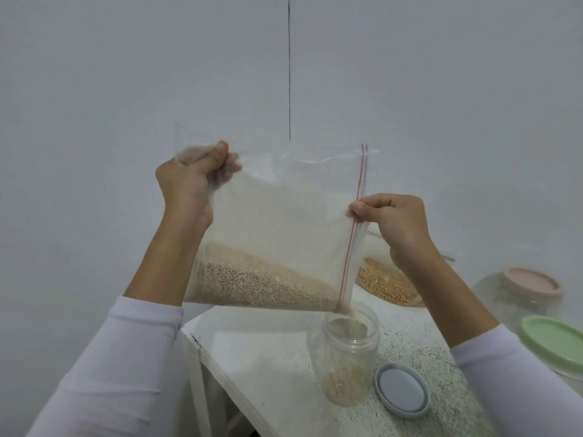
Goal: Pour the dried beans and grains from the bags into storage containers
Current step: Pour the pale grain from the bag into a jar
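Two hands pinch the tilted bag (277, 222): left hand (189, 181) its bottom corner, right hand (394, 222) the zip edge; grain falls into the jar (350, 357) near the tabletop (268, 357) edge.

This looks like a kitchen corner in a home. I stand at a small white bench (252, 357) with a speckled top, pushed near a plain white wall (126, 74). On the bench are things for keeping food: a clear jar (348, 361) with some grain in it, its grey lid (402, 389) lying beside it, a bag of corn (385, 283), and two more jars, one with a pink lid (531, 282) and one with a green lid (552, 342). My hands hold a zip bag (277, 241) of grain.
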Demonstrator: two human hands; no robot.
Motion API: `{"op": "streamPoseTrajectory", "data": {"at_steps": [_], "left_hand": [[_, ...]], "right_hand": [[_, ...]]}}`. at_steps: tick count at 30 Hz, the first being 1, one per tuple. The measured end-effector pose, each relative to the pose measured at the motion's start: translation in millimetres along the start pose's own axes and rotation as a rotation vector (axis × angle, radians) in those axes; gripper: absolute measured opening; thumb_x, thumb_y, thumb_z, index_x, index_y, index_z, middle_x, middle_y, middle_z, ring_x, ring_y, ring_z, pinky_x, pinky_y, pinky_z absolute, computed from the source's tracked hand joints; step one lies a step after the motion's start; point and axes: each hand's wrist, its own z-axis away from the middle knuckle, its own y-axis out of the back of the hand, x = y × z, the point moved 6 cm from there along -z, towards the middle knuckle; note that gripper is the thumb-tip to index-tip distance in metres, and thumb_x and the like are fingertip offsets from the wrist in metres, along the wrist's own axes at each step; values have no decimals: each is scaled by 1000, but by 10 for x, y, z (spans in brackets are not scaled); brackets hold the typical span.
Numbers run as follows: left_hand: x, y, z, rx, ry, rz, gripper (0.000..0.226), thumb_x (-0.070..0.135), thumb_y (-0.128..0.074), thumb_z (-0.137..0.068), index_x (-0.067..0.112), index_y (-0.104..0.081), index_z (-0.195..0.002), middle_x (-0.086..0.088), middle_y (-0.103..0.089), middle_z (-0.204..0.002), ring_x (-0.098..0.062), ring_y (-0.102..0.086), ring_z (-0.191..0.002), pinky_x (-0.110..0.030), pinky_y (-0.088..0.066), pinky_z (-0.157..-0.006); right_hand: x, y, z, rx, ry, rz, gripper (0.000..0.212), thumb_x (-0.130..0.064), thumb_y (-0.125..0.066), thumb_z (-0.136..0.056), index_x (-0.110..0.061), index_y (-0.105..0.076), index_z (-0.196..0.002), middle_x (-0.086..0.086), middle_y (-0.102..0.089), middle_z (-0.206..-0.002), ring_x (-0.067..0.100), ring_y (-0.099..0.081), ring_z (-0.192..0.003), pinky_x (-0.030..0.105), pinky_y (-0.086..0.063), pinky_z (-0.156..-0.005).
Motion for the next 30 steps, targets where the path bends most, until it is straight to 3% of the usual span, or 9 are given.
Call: {"op": "streamPoseTrajectory", "data": {"at_steps": [10,20,25,30], "left_hand": [[56,20,52,22,-4,54,16,-4,-68,-81,2,-59,-69,-4,-66,-54,-17,-64,-51,-27,-58,-63],[45,43,90,-29,2,59,38,-4,-68,-81,11,-67,-46,-5,-66,-55,-18,-64,-51,-29,-57,-65],[53,43,117,-18,5,90,27,-5,-66,-81,6,-65,-57,-6,-65,-54,-18,-64,-51,-26,-56,-61],[22,55,146,-14,16,82,40,-5,-67,-81,11,-67,-45,-5,-66,-54,-18,-64,-51,-28,-58,-64]], "right_hand": [[-57,0,39,-1,10,9,15,-4,-71,-80,-10,-71,-66,-7,-67,-57,5,-60,-60,-2,-39,-57],[-29,13,95,0,-22,0,11,-3,-70,-80,-6,-71,-70,-7,-67,-57,1,-59,-56,-2,-39,-56],[-52,29,117,18,10,13,11,-4,-71,-80,-8,-72,-69,-1,-69,-66,1,-61,-61,-2,-40,-58],[-5,39,116,2,-39,38,7,-6,-71,-79,-9,-73,-73,2,-70,-72,0,-62,-64,5,-39,-64]]}}
